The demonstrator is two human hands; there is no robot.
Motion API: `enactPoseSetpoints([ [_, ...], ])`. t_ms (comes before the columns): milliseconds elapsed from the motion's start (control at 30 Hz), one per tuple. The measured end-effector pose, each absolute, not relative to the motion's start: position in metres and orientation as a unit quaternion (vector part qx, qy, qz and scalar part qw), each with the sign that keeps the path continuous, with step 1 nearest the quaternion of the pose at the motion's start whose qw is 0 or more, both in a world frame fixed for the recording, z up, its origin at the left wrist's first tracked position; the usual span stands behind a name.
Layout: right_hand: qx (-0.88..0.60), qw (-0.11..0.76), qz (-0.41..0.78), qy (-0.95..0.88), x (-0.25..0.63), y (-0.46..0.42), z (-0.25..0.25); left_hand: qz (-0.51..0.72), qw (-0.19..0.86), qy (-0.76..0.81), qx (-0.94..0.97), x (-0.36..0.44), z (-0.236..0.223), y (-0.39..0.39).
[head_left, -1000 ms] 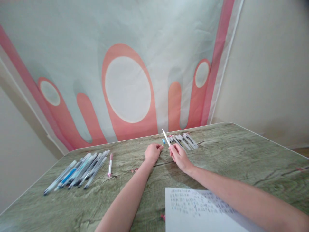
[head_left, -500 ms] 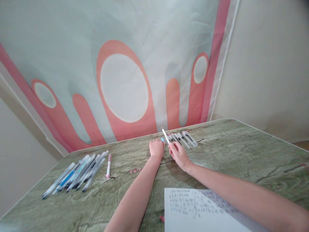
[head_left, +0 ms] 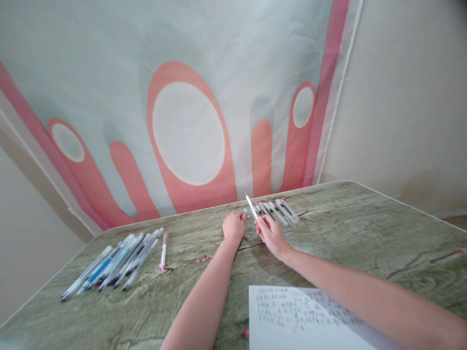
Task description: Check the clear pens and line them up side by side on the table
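Observation:
My right hand (head_left: pixel 272 236) pinches a white pen (head_left: pixel 251 206), held slanted with its thin, uncapped tip pointing up and away. Close by on the left, my left hand (head_left: pixel 234 227) is closed, thumb and fingertips together. What it holds, if anything, I cannot make out. A small light-blue piece (head_left: pixel 245 211) shows just beyond its fingers. Behind my right hand lies a row of slim clear pieces with black parts (head_left: pixel 279 212), side by side; whether they are whole pens or caps I cannot tell.
Several clear, blue and black pens (head_left: pixel 113 262) lie together on the left of the wood-grain table (head_left: pixel 350 233). Beside them is a pink-and-white pen (head_left: pixel 164 252). A sheet of handwritten paper (head_left: pixel 292 325) lies under my right forearm. A patterned hanging (head_left: pixel 233 97) rises behind the table.
My left hand has drawn slightly left, away from the white pen, and its thumb side now shows. My right hand and the pen have barely moved.

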State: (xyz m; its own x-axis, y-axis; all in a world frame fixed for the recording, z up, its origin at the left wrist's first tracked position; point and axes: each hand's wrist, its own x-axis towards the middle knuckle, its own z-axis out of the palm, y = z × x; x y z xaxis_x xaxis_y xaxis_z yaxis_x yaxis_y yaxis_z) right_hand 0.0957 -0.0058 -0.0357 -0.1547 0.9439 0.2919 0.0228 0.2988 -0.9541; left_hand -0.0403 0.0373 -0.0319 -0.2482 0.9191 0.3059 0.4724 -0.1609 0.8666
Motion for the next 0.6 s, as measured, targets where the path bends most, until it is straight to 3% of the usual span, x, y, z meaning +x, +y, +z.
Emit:
enactPoseSetpoints([
  [233,-0.408,0.53,0.406,-0.622,0.093,-0.006,-0.038,0.565,0.557,0.435,0.426,-0.047,0.007,0.036],
  [600,-0.391,0.502,0.384,-0.669,0.093,-0.013,-0.031,0.594,0.589,0.416,0.356,-0.061,0.012,0.035],
])
